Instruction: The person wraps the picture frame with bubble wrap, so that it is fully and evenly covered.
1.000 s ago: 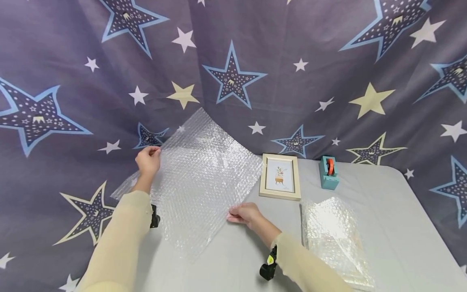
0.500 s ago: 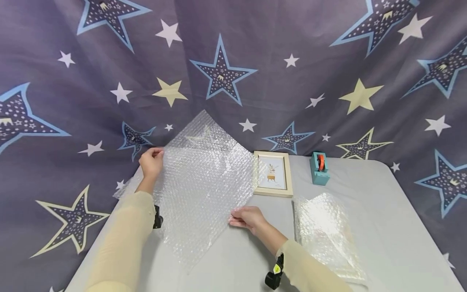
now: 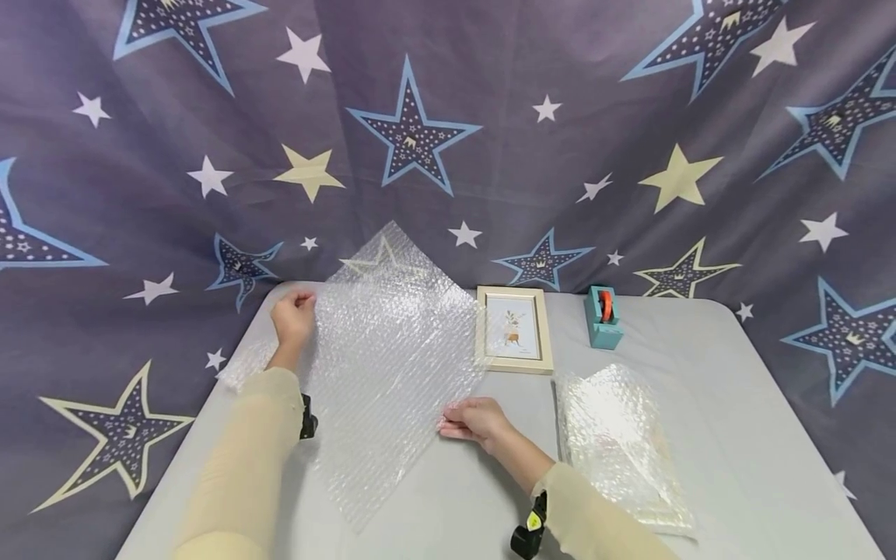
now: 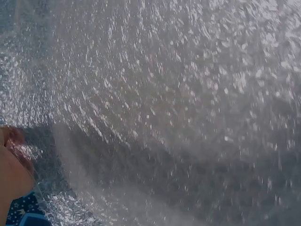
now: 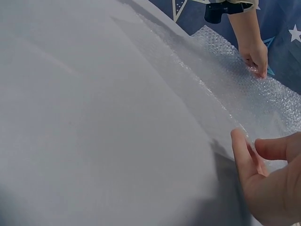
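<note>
A clear sheet of bubble wrap [image 3: 392, 358] is held up at a slant between my two hands, one corner pointing at the backdrop and another toward me. My left hand [image 3: 294, 320] pinches its upper left edge; in the left wrist view the bubble wrap [image 4: 164, 94] fills nearly everything, with part of the hand [image 4: 16, 172] at the left border. At the lower right edge, my right hand [image 3: 477, 421] pinches the sheet between thumb and fingers, as the right hand [image 5: 268, 174] also shows in the right wrist view.
A gold picture frame [image 3: 544, 330] lies behind the sheet's right corner, which overlaps it in view. Beyond it stands a teal tape dispenser [image 3: 603, 333] with an orange roll. A bubble-wrapped flat package [image 3: 619, 451] lies on the grey table [image 3: 728, 404]. A starry curtain [image 3: 504, 210] hangs behind.
The head view has shifted, so the table things sit further left. The bubble wrap's top corner has come down a little and the sheet hangs flatter. Both hands keep their hold.
</note>
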Demonstrator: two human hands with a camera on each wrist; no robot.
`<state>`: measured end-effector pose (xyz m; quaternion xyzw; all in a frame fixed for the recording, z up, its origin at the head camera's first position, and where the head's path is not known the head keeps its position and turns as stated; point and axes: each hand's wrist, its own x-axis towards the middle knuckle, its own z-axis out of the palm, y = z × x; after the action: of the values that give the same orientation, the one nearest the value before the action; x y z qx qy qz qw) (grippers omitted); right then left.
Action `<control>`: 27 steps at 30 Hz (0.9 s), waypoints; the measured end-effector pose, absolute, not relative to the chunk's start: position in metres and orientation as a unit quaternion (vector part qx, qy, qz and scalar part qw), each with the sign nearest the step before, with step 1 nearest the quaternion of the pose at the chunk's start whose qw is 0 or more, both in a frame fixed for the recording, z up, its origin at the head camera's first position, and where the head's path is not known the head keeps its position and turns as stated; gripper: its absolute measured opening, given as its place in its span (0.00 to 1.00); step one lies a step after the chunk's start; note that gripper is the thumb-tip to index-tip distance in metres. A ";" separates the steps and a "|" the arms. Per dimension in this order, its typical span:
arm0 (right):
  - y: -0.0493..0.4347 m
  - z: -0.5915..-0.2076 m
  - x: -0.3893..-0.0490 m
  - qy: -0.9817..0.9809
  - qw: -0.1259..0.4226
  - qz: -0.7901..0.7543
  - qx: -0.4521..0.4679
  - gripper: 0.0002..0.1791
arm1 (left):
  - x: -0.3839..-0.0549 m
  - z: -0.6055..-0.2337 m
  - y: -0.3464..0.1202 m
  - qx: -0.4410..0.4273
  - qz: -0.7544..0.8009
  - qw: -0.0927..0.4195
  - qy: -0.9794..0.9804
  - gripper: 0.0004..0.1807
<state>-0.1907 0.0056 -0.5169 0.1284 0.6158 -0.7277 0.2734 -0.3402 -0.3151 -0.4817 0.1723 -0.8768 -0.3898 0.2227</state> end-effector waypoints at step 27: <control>-0.026 -0.518 -0.186 0.610 0.277 -0.734 0.109 0.13 | -0.322 -0.490 -0.355 0.251 -0.371 0.222 -0.866 0.11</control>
<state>-0.1864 -0.0255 -0.5177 0.1094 0.6098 -0.7344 0.2772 -0.3220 -0.3548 -0.4896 0.2508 -0.8663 -0.3708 0.2218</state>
